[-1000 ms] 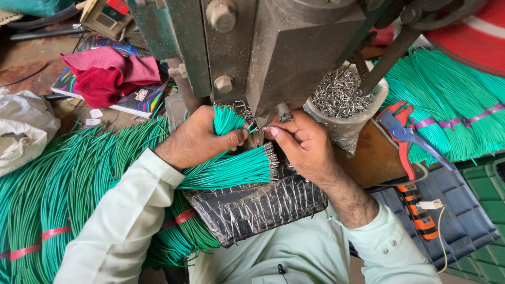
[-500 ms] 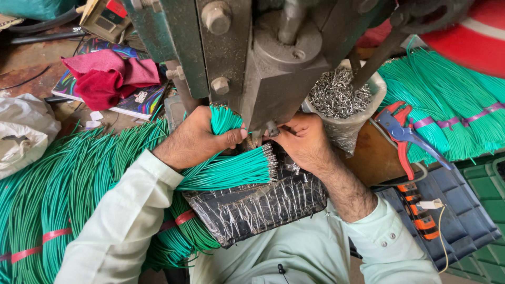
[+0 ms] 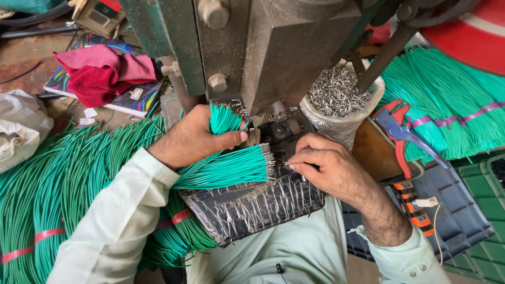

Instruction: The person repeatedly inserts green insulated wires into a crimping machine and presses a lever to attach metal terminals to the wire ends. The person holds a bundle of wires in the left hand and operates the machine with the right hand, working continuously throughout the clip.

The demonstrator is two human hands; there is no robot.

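Green wires (image 3: 223, 120) sit clamped in my left hand (image 3: 192, 138), under the grey press (image 3: 273, 47). My right hand (image 3: 329, 168) pinches together at the cut wire ends (image 3: 268, 160) over the black padded edge (image 3: 252, 208); what it grips is too small to tell.

Right hand (image 3: 329, 168) fingertips pinch something too small to tell, at 9 o'clock of the hand. Left hand (image 3: 192, 139) hides the middle of the wire bundle (image 3: 231, 165). Press (image 3: 279, 47) cut off at 12 o'clock; its die area dark, unclear. Red wheel (image 3: 468, 26) at 1 o'clock blurred, cut by edge. Wire coils (image 3: 52, 184) run off at 9 o'clock. Book (image 3: 131, 97) half hidden under cloth (image 3: 100, 73).
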